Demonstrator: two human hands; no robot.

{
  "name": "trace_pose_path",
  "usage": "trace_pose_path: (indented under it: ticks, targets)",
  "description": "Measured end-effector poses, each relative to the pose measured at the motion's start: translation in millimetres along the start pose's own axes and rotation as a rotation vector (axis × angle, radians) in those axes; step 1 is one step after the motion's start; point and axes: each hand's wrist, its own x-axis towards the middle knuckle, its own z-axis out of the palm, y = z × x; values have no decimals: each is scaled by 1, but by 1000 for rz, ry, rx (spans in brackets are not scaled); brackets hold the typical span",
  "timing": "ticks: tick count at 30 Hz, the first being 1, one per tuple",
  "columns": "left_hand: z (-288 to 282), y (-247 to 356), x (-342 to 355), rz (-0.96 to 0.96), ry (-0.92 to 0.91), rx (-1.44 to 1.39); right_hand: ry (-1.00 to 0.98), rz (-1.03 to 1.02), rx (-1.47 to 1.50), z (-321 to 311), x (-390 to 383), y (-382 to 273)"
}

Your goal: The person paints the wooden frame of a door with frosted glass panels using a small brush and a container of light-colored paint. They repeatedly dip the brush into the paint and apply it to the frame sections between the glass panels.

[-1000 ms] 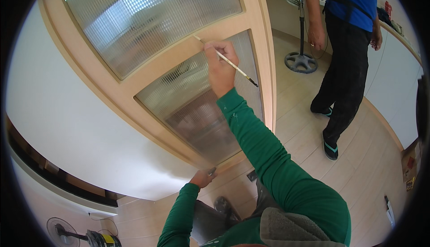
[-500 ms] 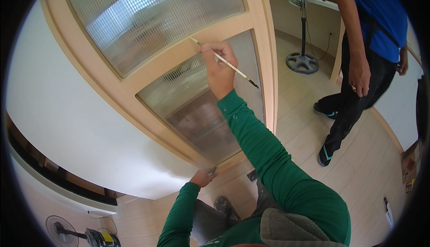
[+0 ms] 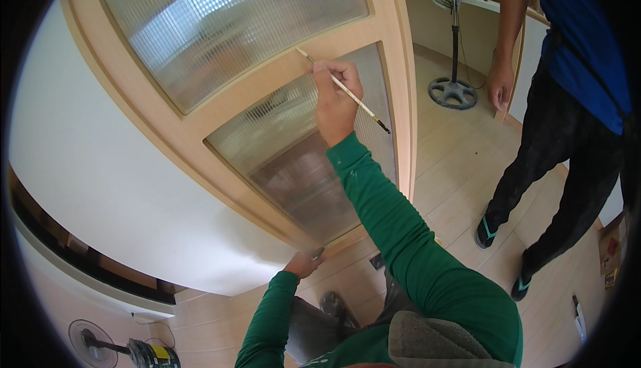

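Note:
My right hand (image 3: 339,101) is closed in a pinch round a slim paintbrush (image 3: 360,103), pale along its shaft with a dark end pointing down and right. The brush's light-coloured tip meets, or is very close to, the wooden rail (image 3: 260,78) between the door's two ribbed glass panes, near the upper pane (image 3: 240,28). Below that hand lies the lower pane (image 3: 300,168). Low down, my left hand (image 3: 304,264) is closed by the bottom corner of the door frame. A small dark thing shows at its fingers, too small to name.
A co-worker in a blue shirt and black trousers (image 3: 554,148) stands at the right. Behind is a standing fan (image 3: 454,93) by a desk. A white panel (image 3: 133,188) borders the door. Another fan (image 3: 90,341) is at lower left; a knife-like tool (image 3: 579,318) lies at lower right.
My right hand and the brush have slid a little to the right along the rail. The co-worker has stepped nearer and to the right. My left hand has stayed put.

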Motion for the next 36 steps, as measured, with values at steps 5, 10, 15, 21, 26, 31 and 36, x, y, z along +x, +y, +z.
trace_pose_path:
  ticks: [5,10,15,21,26,31,36]
  targets:
    - [2,-2,0,15,29,-23,-103,13,-42,1,-3,3]
    - [4,-8,4,16,34,-15,1,14,16,3,-1,0]
    - [2,-3,4,-39,-29,33,-88,17,-20,4,-5,0]
    - [5,-12,6,22,22,6,-14,18,-21,3,-3,1]
    - [6,-12,6,36,47,1,-87,85,41,3,-6,-5]
    - [5,-9,4,45,34,-3,17,86,102,1,6,-1]
    - [5,-8,4,25,29,-6,0,81,77,2,7,0]
